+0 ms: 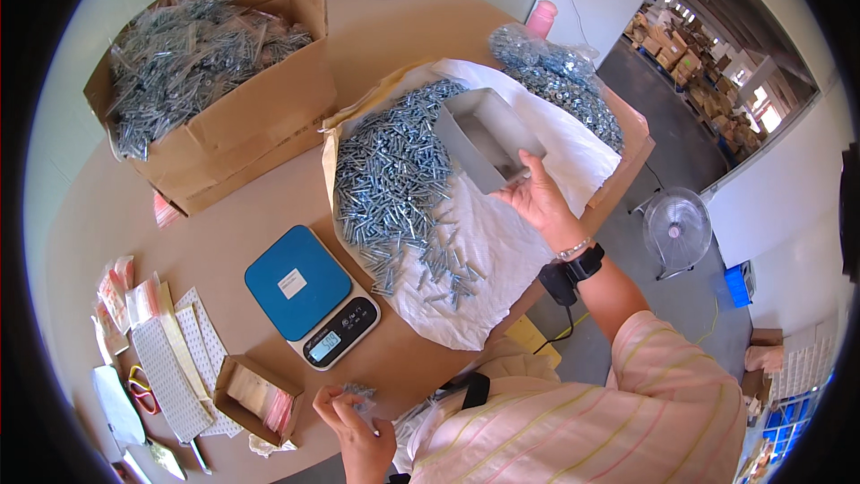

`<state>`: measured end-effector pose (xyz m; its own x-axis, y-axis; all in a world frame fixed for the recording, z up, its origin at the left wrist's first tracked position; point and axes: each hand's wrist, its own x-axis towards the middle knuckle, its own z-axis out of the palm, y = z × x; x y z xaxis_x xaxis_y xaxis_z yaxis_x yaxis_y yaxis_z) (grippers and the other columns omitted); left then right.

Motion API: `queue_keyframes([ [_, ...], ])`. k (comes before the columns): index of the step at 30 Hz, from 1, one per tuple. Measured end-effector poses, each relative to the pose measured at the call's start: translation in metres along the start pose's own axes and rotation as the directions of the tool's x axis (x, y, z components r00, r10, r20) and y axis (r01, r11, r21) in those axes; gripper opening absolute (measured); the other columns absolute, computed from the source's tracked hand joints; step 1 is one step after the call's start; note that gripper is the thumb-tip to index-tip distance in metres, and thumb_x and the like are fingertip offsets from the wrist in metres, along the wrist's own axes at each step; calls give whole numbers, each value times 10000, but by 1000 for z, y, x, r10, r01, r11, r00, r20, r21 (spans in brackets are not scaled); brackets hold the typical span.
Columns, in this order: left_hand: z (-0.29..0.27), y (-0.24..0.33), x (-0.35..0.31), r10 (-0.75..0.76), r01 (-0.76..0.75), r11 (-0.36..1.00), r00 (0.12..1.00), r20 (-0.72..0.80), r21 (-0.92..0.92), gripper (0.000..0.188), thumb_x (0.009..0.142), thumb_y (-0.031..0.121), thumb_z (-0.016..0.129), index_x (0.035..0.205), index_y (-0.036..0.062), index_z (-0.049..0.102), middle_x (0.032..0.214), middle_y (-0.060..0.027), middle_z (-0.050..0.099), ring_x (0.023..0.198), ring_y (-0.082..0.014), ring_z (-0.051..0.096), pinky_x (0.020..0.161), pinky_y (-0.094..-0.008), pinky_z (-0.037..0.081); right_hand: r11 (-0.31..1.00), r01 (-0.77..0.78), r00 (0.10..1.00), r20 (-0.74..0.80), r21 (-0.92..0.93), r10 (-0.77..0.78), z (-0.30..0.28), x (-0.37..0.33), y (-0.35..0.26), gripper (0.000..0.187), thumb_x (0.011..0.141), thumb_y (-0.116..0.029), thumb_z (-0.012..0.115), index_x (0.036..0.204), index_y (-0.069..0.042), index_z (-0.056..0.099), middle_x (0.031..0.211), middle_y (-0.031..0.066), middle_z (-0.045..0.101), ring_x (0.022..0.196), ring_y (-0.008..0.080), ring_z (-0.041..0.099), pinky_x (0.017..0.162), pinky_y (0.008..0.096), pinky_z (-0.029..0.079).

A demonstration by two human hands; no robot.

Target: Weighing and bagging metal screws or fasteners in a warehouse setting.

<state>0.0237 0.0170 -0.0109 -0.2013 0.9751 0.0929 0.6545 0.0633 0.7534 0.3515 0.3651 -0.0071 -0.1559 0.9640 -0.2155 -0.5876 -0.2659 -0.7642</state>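
On the table [206,251]: bagged stock present, loose stock outstanding

1. Right hand [537,197]. I observe the thumb and fingers closed on the near end of the grey tray [470,152]. The tray rests on the white sheet [502,260], against the right side of the screw heap [390,170]. I cannot tell whether it contains screws.

2. Left hand [354,430]. At the near edge, the fingers are part-curled, pinching a small clear bag [363,401]. Some bluish metal shows in it; I cannot confirm the quantity.

3. Done. At far left, the carton [242,152] is piled with bagged screws [197,54]. I judge these to be finished portions, although their seals are too small to verify.

4. Left. The heap is large, with strays spreading toward the near side, so I rate the work as well short of complete. The bag in the left hand appears unfinished.

5. Support items. The blue-topped scale [278,260] stands left of the sheet, display lit. Nearer, a small box [228,385] holds red-and-white packets [273,403].
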Motion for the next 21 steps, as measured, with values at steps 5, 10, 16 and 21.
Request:
queue_keyframes([
  [5,-18,16,9,0,4,998,999,-54,64,301,761,-152,566,1019,1,596,1161,-220,520,1049,-405,568,814,-417,497,993,25,1000,12,-118,-24,29,0,4,601,963,-355,681,1370,-15,398,1304,196,521,1171,323,617,944,562,575],
  [10,-17,17,6,12,1,997,986,-169,79,153,803,-108,635,919,-13,665,996,-143,625,884,-346,635,758,-428,517,581,428,757,-77,-693,-649,16,25,-1,833,826,-343,839,1362,-5,299,1302,216,451,1118,328,576,903,433,555],
  [16,-12,14,5,5,12,997,976,-215,75,146,797,-87,674,911,-1,708,957,-130,648,841,-331,645,736,-415,527,-261,209,610,334,-942,-718,14,34,33,844,741,-307,873,1305,-1,324,1238,229,364,1197,363,384,988,433,431],
  [21,-15,17,10,54,-25,988,980,-193,153,167,782,-79,686,925,2,713,983,-119,663,878,-330,646,764,-418,527,-22,389,642,288,-921,-711,33,54,60,843,774,-312,858,1316,25,308,1271,241,335,1232,370,338,1071,450,344],
])
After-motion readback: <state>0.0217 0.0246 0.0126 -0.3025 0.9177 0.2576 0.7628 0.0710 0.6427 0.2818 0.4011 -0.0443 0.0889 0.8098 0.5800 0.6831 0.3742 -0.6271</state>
